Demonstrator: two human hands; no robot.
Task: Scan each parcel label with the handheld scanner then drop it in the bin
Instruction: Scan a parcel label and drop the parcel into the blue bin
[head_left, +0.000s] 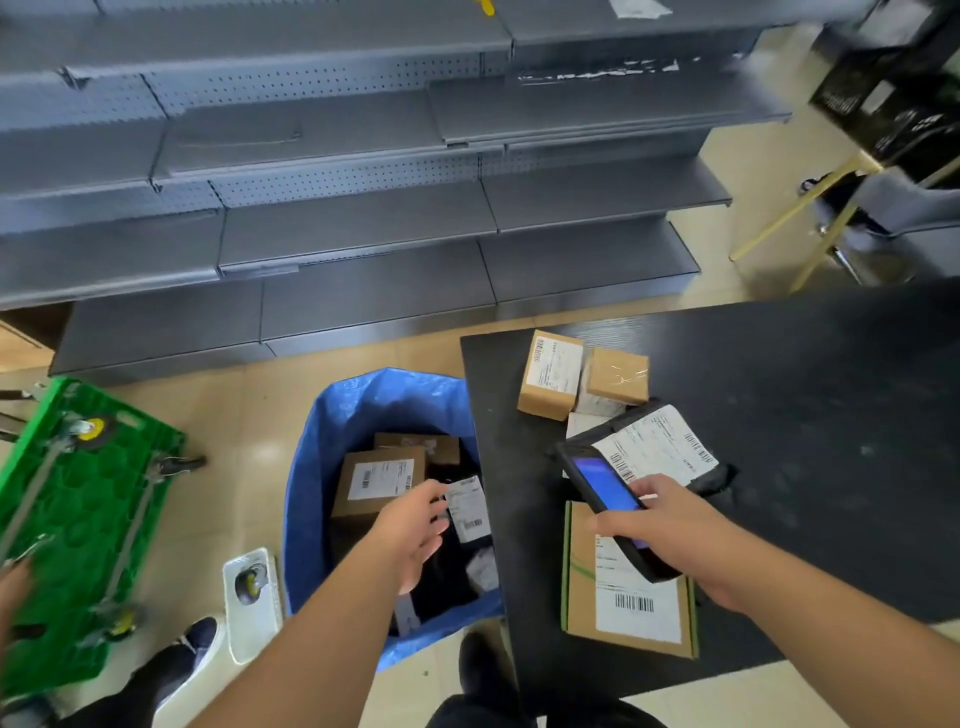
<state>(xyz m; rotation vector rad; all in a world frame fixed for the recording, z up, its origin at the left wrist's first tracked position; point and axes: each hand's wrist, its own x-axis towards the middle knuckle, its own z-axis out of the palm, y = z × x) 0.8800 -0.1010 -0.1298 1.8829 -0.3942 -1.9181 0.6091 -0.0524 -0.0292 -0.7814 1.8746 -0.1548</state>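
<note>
My right hand (670, 525) grips a black handheld scanner (605, 483) with a lit blue screen, held over the black table (805, 415). Under it lies a flat cardboard parcel (631, 608) with a barcode label. Just beyond is a black poly parcel (660, 447) with a white label. Two small cardboard boxes (550, 374) (618, 376) sit farther back. My left hand (415, 530) hangs open over the blue bin bag (332, 452), fingers spread, holding nothing. Inside the bag lie a labelled cardboard box (374, 483), another box and a black parcel (465, 512) with a white label.
Grey metal shelving (337, 218) fills the background. A green wheeled dolly (78, 519), flipped over, lies on the floor at left beside a white plate with a caster (252, 597). Another person's shoe (200, 636) is near it. A chair and black boxes stand at the far right.
</note>
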